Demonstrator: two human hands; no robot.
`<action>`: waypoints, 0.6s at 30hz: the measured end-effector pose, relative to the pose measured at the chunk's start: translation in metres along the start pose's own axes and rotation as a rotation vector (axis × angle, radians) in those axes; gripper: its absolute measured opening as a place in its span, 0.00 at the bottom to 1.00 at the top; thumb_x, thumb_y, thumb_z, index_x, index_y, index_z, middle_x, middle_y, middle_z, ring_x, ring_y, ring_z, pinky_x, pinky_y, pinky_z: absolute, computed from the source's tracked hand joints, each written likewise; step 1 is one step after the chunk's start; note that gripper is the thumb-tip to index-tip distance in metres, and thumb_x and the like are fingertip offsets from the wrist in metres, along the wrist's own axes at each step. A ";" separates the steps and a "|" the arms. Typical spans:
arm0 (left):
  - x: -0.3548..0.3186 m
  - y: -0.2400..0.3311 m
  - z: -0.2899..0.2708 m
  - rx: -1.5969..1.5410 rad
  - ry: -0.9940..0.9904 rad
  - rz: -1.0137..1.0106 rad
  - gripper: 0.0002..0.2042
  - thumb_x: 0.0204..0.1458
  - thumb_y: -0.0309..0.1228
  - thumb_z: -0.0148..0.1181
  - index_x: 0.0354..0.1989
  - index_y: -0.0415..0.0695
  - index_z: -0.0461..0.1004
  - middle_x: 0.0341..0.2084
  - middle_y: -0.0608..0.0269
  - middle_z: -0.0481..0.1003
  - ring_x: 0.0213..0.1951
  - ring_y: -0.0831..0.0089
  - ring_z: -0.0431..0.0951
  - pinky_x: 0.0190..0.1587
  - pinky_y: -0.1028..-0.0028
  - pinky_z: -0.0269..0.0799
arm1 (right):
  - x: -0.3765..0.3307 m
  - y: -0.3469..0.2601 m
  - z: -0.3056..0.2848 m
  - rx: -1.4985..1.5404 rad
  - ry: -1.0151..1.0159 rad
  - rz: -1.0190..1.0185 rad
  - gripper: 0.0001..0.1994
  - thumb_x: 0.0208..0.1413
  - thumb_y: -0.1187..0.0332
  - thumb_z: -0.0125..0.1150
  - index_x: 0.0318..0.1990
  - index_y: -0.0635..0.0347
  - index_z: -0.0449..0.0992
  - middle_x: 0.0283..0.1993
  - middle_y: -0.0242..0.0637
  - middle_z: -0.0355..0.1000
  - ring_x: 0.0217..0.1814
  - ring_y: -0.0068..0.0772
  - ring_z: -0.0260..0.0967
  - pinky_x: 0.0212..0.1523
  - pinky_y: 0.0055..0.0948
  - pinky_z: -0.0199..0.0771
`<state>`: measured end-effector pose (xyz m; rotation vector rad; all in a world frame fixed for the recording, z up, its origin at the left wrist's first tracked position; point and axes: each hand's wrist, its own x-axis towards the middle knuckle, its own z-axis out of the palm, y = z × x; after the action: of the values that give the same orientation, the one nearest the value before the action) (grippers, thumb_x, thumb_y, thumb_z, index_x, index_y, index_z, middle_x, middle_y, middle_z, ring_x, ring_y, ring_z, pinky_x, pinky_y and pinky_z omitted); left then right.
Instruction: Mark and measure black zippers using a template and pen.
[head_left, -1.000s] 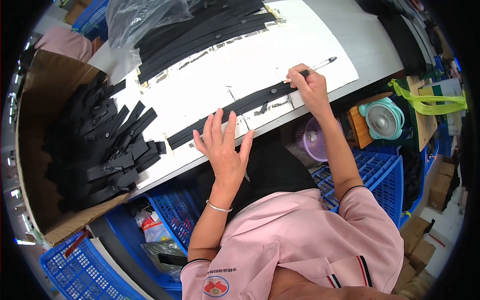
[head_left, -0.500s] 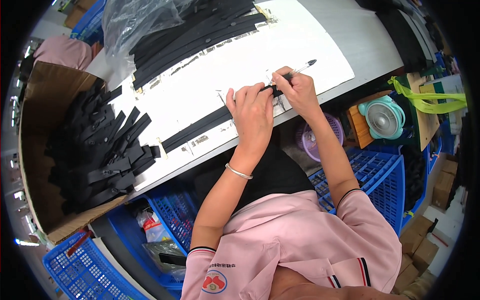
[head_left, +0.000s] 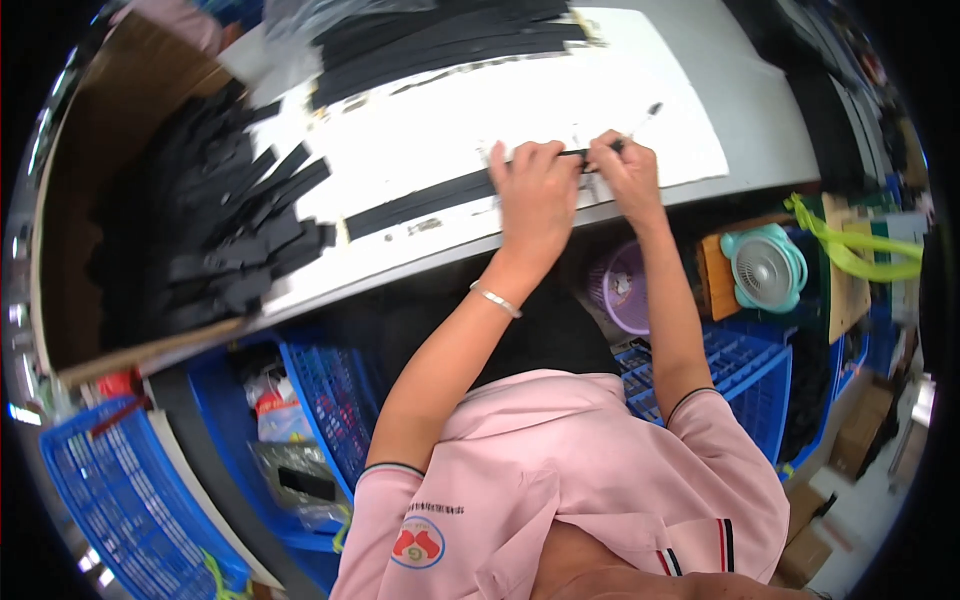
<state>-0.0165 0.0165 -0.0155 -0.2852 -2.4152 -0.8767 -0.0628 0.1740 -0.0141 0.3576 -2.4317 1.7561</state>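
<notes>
Both hands are down on the white sheet (head_left: 560, 110) covering the worktop (head_left: 760, 120), close to its near edge. The left hand (head_left: 535, 195) lies flat, palm down, fingers together and curled slightly at the tips, pressing on a long black strip (head_left: 425, 200) that runs along the near edge of the sheet towards the left. The right hand (head_left: 625, 175) sits just beside it, touching the same strip at its right end, fingers pinched narrow around a pen (head_left: 640, 125) whose tip points away towards the far right corner of the sheet. A thin bracelet (head_left: 497, 299) shows on the left wrist.

At the left end of the worktop, a heap of black pieces (head_left: 215, 235) lies piled in an open cardboard box (head_left: 90, 200). Along the far edge, more long black strips (head_left: 450, 40) lie stacked side by side. Below the near edge: blue crates (head_left: 740, 370), a purple bowl (head_left: 620, 285), a small teal fan (head_left: 765, 270).
</notes>
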 end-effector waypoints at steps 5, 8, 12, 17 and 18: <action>-0.005 0.005 -0.008 -0.148 0.172 0.069 0.08 0.51 0.28 0.64 0.40 0.44 0.80 0.48 0.55 0.75 0.57 0.56 0.72 0.67 0.39 0.53 | 0.005 0.036 -0.025 0.138 -0.014 0.132 0.09 0.63 0.68 0.60 0.32 0.62 0.77 0.29 0.27 0.73 0.30 0.15 0.64 0.30 0.21 0.63; -0.033 0.004 -0.058 -0.202 0.264 0.078 0.10 0.49 0.24 0.66 0.41 0.43 0.79 0.49 0.57 0.76 0.58 0.58 0.72 0.69 0.47 0.57 | 0.012 0.052 -0.045 0.278 0.165 0.061 0.10 0.63 0.67 0.61 0.29 0.58 0.78 0.27 0.27 0.70 0.25 0.15 0.59 0.26 0.18 0.55; -0.115 -0.034 -0.166 0.026 0.374 -0.095 0.08 0.50 0.23 0.68 0.39 0.44 0.81 0.44 0.59 0.79 0.49 0.57 0.78 0.61 0.55 0.68 | 0.014 0.041 -0.031 0.193 0.214 0.088 0.09 0.63 0.67 0.61 0.34 0.61 0.81 0.24 0.27 0.71 0.21 0.11 0.57 0.21 0.14 0.50; -0.270 -0.112 -0.283 0.455 0.519 -0.712 0.10 0.56 0.25 0.62 0.47 0.41 0.80 0.52 0.51 0.78 0.56 0.53 0.76 0.61 0.61 0.69 | 0.018 0.039 -0.033 0.174 0.212 0.068 0.10 0.65 0.65 0.62 0.36 0.62 0.82 0.24 0.28 0.72 0.20 0.12 0.57 0.20 0.14 0.51; -0.312 -0.133 -0.303 0.508 0.585 -0.781 0.12 0.56 0.23 0.59 0.48 0.37 0.78 0.52 0.49 0.76 0.58 0.50 0.73 0.64 0.59 0.64 | 0.018 0.037 -0.033 0.169 0.235 0.085 0.10 0.65 0.64 0.62 0.37 0.62 0.82 0.24 0.28 0.72 0.20 0.12 0.57 0.20 0.14 0.51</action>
<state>0.3205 -0.2845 -0.0680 1.0176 -2.0540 -0.4894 -0.0912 0.2140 -0.0338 0.0578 -2.1736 1.9222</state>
